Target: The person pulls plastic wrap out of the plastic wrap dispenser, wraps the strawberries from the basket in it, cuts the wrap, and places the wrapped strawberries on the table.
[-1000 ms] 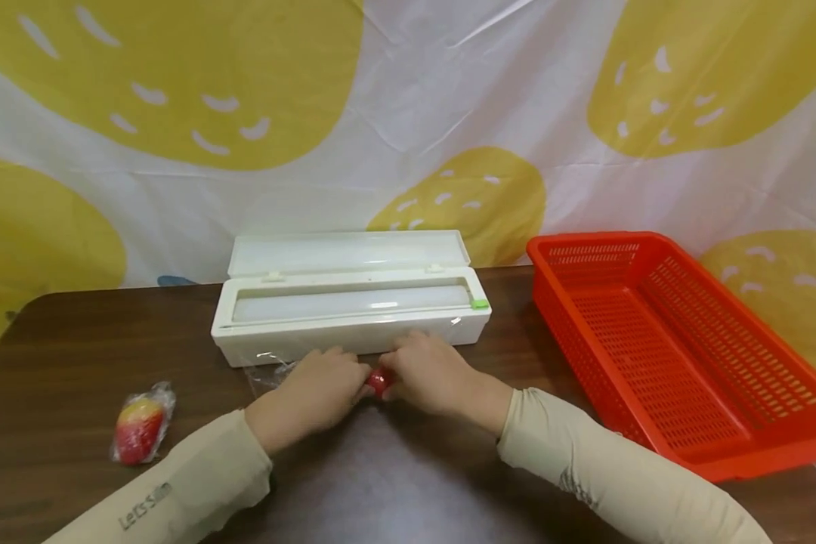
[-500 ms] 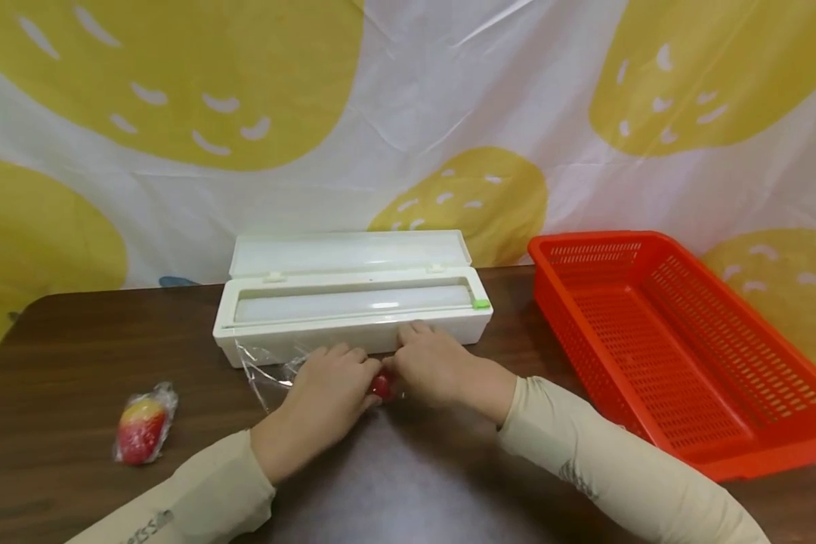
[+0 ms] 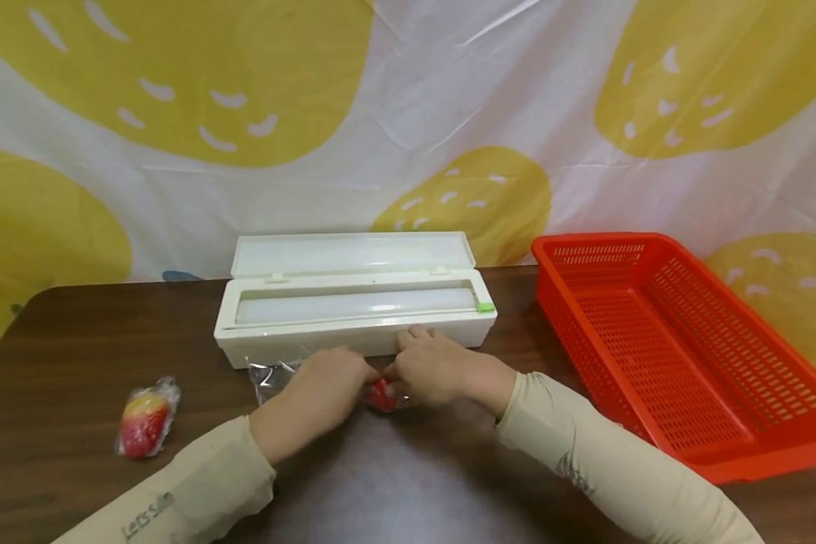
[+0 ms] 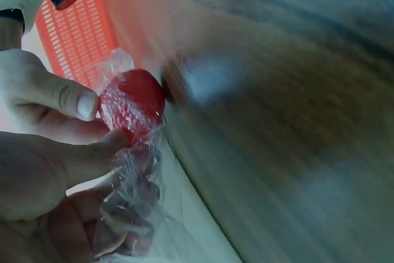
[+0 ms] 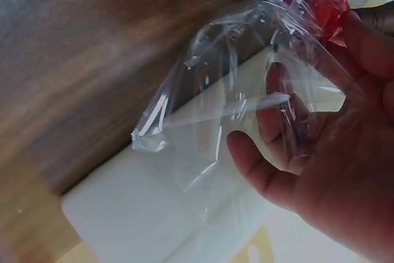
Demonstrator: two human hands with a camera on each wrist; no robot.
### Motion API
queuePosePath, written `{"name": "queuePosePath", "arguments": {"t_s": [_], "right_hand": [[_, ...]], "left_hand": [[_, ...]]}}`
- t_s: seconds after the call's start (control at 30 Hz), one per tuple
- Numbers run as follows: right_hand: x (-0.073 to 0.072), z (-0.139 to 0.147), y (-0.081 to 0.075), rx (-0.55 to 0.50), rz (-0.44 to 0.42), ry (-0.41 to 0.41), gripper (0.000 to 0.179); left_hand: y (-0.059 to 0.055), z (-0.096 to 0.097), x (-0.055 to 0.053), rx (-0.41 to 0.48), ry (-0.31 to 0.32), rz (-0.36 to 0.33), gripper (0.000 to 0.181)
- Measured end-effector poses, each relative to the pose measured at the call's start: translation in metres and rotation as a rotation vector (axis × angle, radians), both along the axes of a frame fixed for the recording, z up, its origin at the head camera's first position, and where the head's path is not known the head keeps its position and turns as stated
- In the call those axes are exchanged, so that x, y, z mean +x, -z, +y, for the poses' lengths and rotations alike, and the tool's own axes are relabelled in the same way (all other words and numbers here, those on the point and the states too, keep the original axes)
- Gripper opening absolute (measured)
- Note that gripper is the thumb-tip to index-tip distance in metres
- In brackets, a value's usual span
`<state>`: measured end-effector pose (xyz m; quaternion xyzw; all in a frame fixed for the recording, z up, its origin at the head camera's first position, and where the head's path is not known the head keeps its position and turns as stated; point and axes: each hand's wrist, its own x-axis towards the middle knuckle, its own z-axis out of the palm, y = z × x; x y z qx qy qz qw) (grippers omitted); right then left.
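Observation:
A small red fruit (image 4: pixel 132 103), wrapped in clear cling film, sits between both hands just in front of a white cling film dispenser (image 3: pixel 353 332). My left hand (image 3: pixel 323 389) pinches its near side; in the left wrist view that thumb presses at the fruit's lower end, with crumpled film (image 4: pixel 138 183) over the other fingers. From the opposite side my right hand (image 3: pixel 435 370) holds the fruit by thumb and fingers. Loose film (image 5: pixel 215 103) spreads across the right palm and fingers in the right wrist view. The head view shows the fruit partly hidden by the fingers.
The dispenser's lid (image 3: pixel 353 253) stands raised above its roll (image 3: pixel 360 304), with a green slider (image 3: pixel 486 307) at the right end. A wrapped red-and-yellow fruit (image 3: pixel 143 423) lies at left on the brown table (image 3: pixel 61 340). A red basket (image 3: pixel 625 393) stands at right.
Both hands stay at the dispenser's front, shifting slightly around the red fruit. More of the fruit shows between them now, and the loose film by the left hand has changed shape.

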<state>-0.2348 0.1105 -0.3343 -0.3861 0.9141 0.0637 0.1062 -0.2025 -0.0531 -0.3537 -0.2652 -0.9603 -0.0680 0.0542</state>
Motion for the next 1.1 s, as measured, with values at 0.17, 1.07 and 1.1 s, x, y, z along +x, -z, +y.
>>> {"name": "queuePosePath", "arguments": {"t_s": [0.17, 1.07, 1.1], "right_hand": [[-0.005, 0.003, -0.001, -0.035, -0.031, 0.008, 0.028], [-0.024, 0.049, 0.008, -1.475, -0.148, 1.047, 0.068], [-0.027, 0.051, 0.013, -1.496, -0.231, 1.077, 0.068]], "left_hand": [[-0.006, -0.001, -0.008, 0.006, -0.023, -0.13, 0.019], [-0.014, 0.003, 0.008, -0.041, 0.036, 0.132, 0.014], [-0.018, 0.004, 0.007, -0.031, 0.041, 0.157, 0.014]]}}
